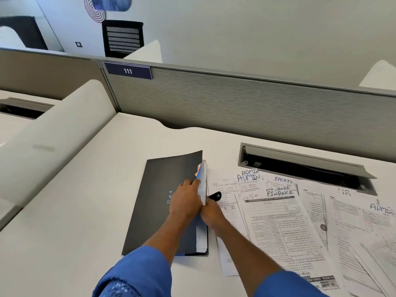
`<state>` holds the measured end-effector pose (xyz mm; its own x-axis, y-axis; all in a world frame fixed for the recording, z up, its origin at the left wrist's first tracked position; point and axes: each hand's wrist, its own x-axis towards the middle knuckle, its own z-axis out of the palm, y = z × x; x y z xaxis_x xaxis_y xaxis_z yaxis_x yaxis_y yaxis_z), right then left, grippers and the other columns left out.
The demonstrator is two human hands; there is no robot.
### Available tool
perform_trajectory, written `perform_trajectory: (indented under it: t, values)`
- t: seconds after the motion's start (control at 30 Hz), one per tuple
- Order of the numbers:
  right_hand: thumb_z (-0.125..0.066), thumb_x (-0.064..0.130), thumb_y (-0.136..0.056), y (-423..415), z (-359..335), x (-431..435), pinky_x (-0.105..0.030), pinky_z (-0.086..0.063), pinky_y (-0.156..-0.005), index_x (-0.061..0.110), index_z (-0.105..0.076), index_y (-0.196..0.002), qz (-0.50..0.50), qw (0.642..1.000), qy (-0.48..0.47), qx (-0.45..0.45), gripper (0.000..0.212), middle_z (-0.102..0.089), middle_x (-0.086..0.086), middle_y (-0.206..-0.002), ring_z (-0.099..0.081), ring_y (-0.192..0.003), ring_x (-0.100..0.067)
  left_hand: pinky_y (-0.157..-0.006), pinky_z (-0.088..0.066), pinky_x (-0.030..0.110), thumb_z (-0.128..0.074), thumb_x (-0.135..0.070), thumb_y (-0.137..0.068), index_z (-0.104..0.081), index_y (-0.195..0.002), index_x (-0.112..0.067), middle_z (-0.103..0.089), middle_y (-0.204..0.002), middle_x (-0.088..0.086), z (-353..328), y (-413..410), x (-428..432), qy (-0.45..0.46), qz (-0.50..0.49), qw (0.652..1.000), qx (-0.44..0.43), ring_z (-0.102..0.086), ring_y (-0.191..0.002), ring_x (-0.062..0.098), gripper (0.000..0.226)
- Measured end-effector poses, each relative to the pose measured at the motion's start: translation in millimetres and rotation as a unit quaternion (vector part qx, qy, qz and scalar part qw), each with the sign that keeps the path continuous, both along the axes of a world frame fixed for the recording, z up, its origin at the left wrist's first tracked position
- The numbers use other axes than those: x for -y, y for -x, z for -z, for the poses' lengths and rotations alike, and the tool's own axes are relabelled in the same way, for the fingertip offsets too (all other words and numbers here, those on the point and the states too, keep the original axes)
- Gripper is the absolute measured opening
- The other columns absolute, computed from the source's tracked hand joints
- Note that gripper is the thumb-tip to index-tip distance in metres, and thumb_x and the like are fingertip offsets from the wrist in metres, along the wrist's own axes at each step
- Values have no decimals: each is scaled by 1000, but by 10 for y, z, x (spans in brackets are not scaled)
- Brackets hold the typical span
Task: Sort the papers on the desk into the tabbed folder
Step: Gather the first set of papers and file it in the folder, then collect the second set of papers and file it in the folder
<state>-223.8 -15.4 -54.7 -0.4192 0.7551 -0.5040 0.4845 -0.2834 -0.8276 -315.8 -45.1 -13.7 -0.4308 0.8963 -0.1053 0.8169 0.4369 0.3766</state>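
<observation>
Desk (85, 200): papers (278, 221) beside folder (158, 206), cable hatch (300, 166) behind.

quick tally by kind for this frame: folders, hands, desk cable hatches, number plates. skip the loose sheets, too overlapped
folder: 1
hands: 2 (left hand, right hand)
cable hatch: 1
number plate: 1
total: 5

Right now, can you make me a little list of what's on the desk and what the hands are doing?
folder: dark, lying flat on the white desk, white sheets showing at its right edge
left hand: grips the folder's right edge
right hand: against that same edge, fingers hidden
papers: spread out to the folder's right, handwritten ADMIN, SPORTS, FINANCE
</observation>
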Motion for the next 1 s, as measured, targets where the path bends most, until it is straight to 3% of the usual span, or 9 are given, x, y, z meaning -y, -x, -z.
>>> perform_trajectory:
  t: [0.1, 0.23, 0.4, 0.47, 0.6, 0.8, 1.0]
  values:
    - [-47, 6, -93, 26, 82, -35, -28, -45, -69, 6, -67, -99, 4, 993, -70, 90, 21, -66, -6, -89, -58, -80, -19, -90, -48, 39, -43, -12, -90, -37, -144, -20, -52, -135, 7, 7, -20, 2, 0, -3, 1000, -4, -54, -116, 27, 55]
    - [-47, -1, -85, 41, 123, -59, -24, -36, -53, 14, -53, -66, 0, 989, -92, 115, 25, -57, -1, -67, -48, -59, -13, -91, -47, 39, -44, -15, -90, -28, -149, -20, -53, -130, 8, 15, -26, -2, 2, -9, 1000, 3, -54, -115, 27, 61]
    - [-42, -1, -88, 70, 156, -63, -31, -35, -61, 22, -47, -61, -25, 992, -81, 94, 36, -50, 3, -63, -42, -60, -12, -89, -49, 36, -48, -20, -91, -33, -145, -18, -54, -131, 6, 30, -34, -10, 3, -5, 1000, -4, -55, -113, 25, 56]
    - [-43, 1, -89, 67, 141, -53, -37, -38, -66, 19, -54, -64, -29, 993, -77, 79, 32, -53, 0, -64, -48, -67, -19, -87, -50, 36, -48, -22, -92, -36, -142, -19, -54, -130, 5, 43, -42, -13, 1, -8, 1000, -8, -55, -112, 24, 52]
    - [-55, 9, -90, -37, 72, -74, -34, -52, -68, 6, -70, -96, -19, 984, -159, 71, 17, -72, -9, -87, -66, -79, -24, -88, -49, 35, -48, -25, -92, -40, -140, -18, -54, -130, 5, 69, -49, -34, -7, -2, 1000, -27, -54, -113, 23, 49]
    - [-53, 10, -90, -318, -153, -258, -32, -53, -73, 8, -69, -104, 44, 952, -288, 93, 22, -73, -8, -97, -68, -89, -23, -88, -49, 37, -51, -29, -93, -46, -131, -15, -51, -127, 7, 162, -120, -81, 9, -3, 999, -35, -48, -114, 24, 41]
    - [-55, 17, -93, -831, -337, -459, -37, -52, -87, 10, -65, -116, 69, 916, -372, 132, 26, -66, -6, -117, -63, -106, -25, -99, -43, 43, -52, -45, -91, -37, -140, -16, -42, -138, 12, 80, -414, -217, -14, -2, 999, -34, -43, -124, 31, 59]
